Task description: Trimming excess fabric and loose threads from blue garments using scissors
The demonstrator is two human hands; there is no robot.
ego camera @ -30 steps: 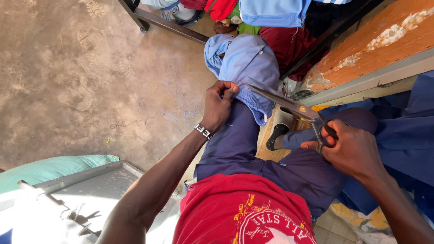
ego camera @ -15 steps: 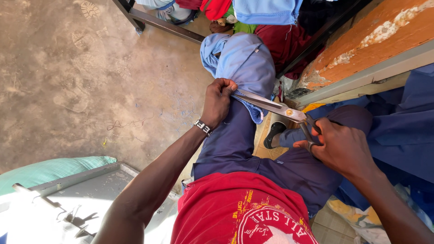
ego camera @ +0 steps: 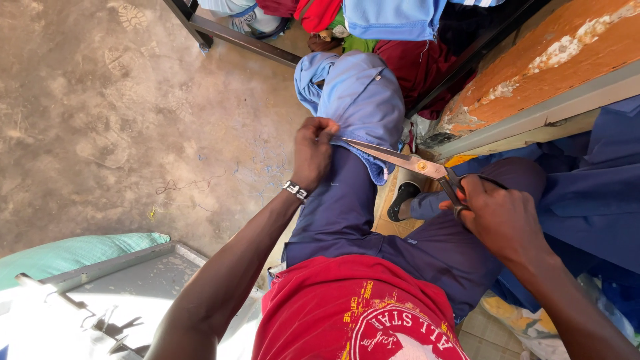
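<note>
Light blue fabric (ego camera: 363,100) lies bunched over the person's raised knee at the upper middle of the frame, with its folded hem hanging down toward the centre.

At the far left, a bare concrete floor (ego camera: 100,120) fills the upper part of the picture, marked with shoe prints and a few loose threads. Below it, in the lower left corner, sits a pale grey metal surface (ego camera: 133,293) with a teal cushion (ego camera: 67,252) at its upper edge.

Moving toward the centre, the left hand (ego camera: 311,152) reaches up from a forearm that wears a beaded wristband (ego camera: 294,191). Its fingers are curled together and pinch the edge of the fabric, holding it taut against the dark blue trousers (ego camera: 347,213).

Just right of that, steel scissors (ego camera: 407,162) point leftward, their blades lying close together with the tips at the hem beside the pinching fingers.

Further right, the right hand (ego camera: 500,217) closes around the dark handles, fingers threaded through the loops and pressed together.

Along the upper right runs an orange wall (ego camera: 567,47) with peeling paint. More dark blue cloth (ego camera: 593,187) is heaped at the right edge, and a red printed shirt (ego camera: 353,313) fills the lower middle.
</note>
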